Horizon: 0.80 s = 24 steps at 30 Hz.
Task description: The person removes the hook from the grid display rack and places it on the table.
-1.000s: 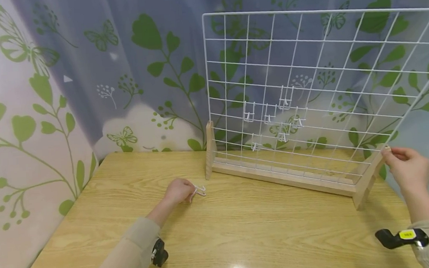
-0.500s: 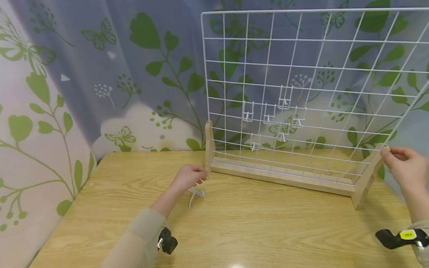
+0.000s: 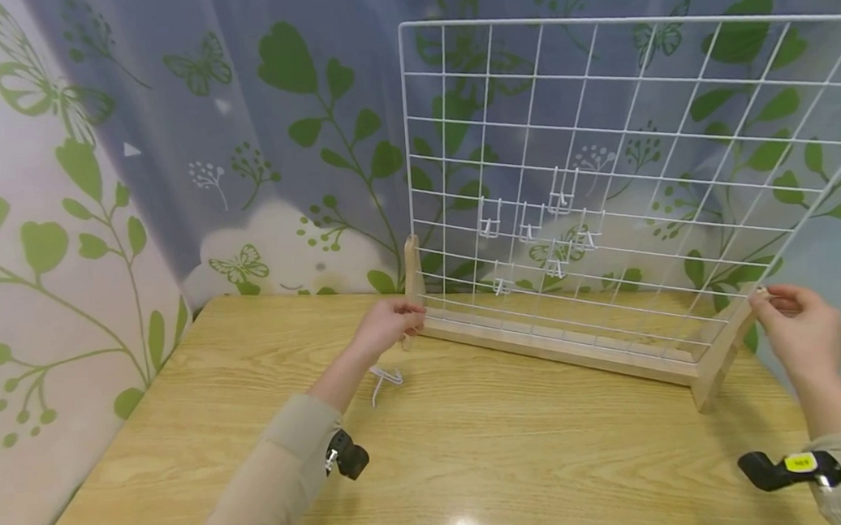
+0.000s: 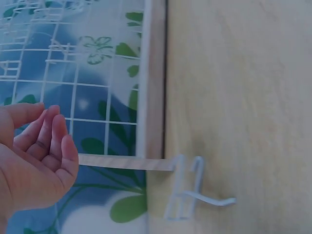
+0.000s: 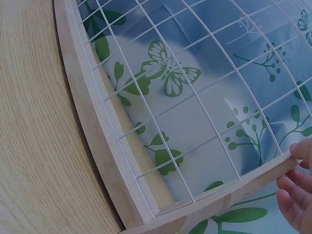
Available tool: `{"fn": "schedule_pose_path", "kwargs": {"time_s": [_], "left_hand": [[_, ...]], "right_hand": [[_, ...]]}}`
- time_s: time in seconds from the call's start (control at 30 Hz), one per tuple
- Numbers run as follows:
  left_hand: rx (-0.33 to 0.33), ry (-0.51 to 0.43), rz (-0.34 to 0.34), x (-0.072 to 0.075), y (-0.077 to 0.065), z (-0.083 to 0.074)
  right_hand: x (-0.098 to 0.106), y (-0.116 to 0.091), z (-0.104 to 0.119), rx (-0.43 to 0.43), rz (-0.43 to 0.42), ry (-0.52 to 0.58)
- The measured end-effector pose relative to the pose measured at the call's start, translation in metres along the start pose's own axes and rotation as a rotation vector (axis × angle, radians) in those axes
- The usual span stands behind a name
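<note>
My left hand (image 3: 390, 327) is beside the left post (image 3: 412, 269) of a wooden stand and overlaps its lower part in the head view. In the left wrist view its fingers are loosely bent with nothing between them. Just in front of it, a white wire hook (image 3: 386, 376) lies on the table. My right hand (image 3: 802, 325) pinches the top of the stand's right post (image 3: 727, 351) between thumb and fingers. A white wire grid panel (image 3: 645, 125) stands upright in the stand, with several white hooks (image 3: 528, 233) hung on its lower left half.
The stand's wooden base bar (image 3: 558, 346) runs along the rear of the wood-grain table (image 3: 478, 454). Behind it hangs a blue and white curtain (image 3: 298, 181) with green leaves and butterflies.
The left hand has let go of the wire hook, leaving it on the table, and moved forward and right to the stand's left post. The right hand has stayed at the right post.
</note>
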<state>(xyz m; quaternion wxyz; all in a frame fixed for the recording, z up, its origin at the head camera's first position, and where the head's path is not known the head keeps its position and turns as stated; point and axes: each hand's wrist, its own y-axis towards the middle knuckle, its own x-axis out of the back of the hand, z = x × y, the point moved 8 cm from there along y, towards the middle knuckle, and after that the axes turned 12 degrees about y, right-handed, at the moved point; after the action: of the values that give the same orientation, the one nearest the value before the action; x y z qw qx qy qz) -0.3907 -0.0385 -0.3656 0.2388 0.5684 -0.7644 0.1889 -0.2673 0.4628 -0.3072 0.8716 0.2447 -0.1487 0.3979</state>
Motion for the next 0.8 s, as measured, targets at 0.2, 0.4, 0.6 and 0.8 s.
{"fn": "schedule_pose_path", "kwargs": {"time_s": [0.2, 0.4, 0.6, 0.8], "left_hand": [[-0.042, -0.064, -0.015, 0.010, 0.006, -0.021], [-0.074, -0.056, 0.006, 0.015, 0.011, -0.039], [-0.089, -0.094, 0.033, 0.017, 0.013, -0.056], [-0.090, -0.095, 0.041, 0.020, 0.016, -0.069]], "right_hand": [[0.001, 0.001, -0.003, 0.024, 0.007, 0.039], [0.000, 0.001, -0.005, 0.012, 0.010, 0.050], [0.001, 0.000, -0.005, -0.010, -0.023, 0.029], [0.000, -0.002, -0.005, -0.017, -0.025, 0.039]]}}
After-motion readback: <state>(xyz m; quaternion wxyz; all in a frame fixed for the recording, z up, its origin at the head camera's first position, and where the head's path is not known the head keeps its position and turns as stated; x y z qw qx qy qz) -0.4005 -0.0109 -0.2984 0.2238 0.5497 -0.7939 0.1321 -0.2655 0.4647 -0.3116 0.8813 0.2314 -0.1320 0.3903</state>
